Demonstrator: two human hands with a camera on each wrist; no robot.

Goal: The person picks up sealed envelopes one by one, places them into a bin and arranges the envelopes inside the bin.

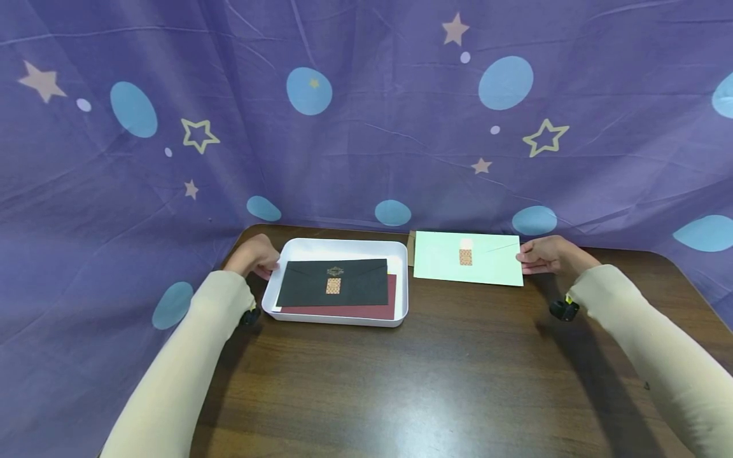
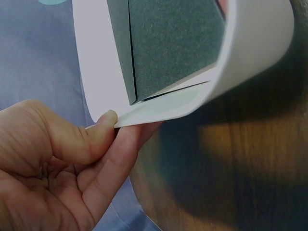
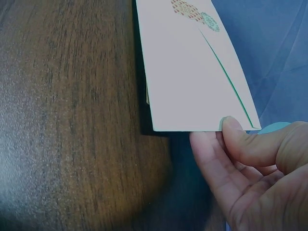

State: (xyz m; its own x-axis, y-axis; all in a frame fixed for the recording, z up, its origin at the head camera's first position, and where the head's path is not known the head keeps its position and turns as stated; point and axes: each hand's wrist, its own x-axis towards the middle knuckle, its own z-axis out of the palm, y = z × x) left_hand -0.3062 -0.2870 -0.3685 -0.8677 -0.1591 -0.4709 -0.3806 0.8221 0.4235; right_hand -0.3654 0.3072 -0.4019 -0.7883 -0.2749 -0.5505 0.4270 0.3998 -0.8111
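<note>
My left hand point(image 1: 259, 256) pinches the left rim of a white tray point(image 1: 338, 322), thumb on top and fingers beneath, as the left wrist view shows. Inside the tray a black envelope point(image 1: 309, 289) with a patterned sticker lies over a dark red envelope point(image 1: 366, 312). To the right, my right hand point(image 1: 544, 254) pinches the right end of a pale green envelope point(image 1: 441, 257). That envelope point(image 3: 187, 82) also bears a patterned sticker, and its flap line shows in the right wrist view. A brown item point(image 1: 411, 249) peeks out beneath its left end, mostly hidden.
Everything stands near the back edge of a dark wooden table point(image 1: 355, 388). Behind it hangs a purple cloth point(image 1: 355, 172) with stars and blue spots. Black devices are strapped at both wrists.
</note>
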